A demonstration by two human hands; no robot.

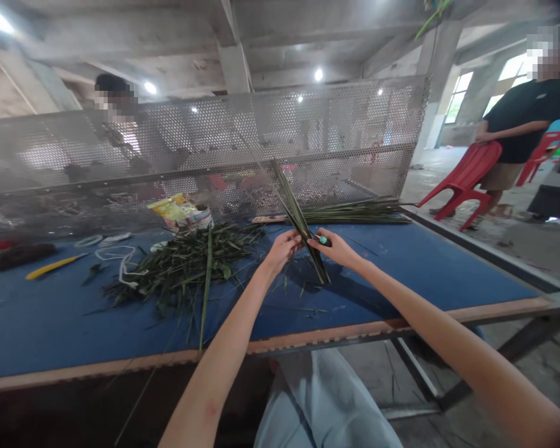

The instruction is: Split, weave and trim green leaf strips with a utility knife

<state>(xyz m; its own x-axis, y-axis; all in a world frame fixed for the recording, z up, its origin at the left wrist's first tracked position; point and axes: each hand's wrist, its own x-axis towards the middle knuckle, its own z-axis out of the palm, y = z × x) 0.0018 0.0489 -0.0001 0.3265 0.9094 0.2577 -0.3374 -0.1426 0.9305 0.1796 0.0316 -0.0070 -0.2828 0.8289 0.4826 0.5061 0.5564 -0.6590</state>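
**A:** wht were the hands doing at that pt?

**B:** L hand (282, 249) and R hand (333, 247) were both closed on a bundle of long green leaves (303, 233), pinching it from either side. Bundle was tilted, held up over the blue table (415, 267), top end pointing away, lower end hanging toward the tabletop.

**A:** anything else in the R hand?

**B:** yeah, a small teal-and-dark object (323, 239) showed at the fingers. too small to tell what it was.

**A:** any brands or labels?

**B:** only a yellow printed packet (180, 211) at the back of the table. print was too blurry, couldn't read a word.

**A:** wht else was around?

**B:** loose pile of green leaves (182, 267) just left of the hands, 2nd long leaf bundle (354, 211) lying flat along the far edge. further left, a yellow strip (51, 267) and white cord (116, 255). perforated metal screen (214, 137) stood behind the table w/ a person (116, 124) beyond it. off to the right, a person in a black T-shirt (527, 112) stood w/ a hand on a red plastic chair (462, 180).
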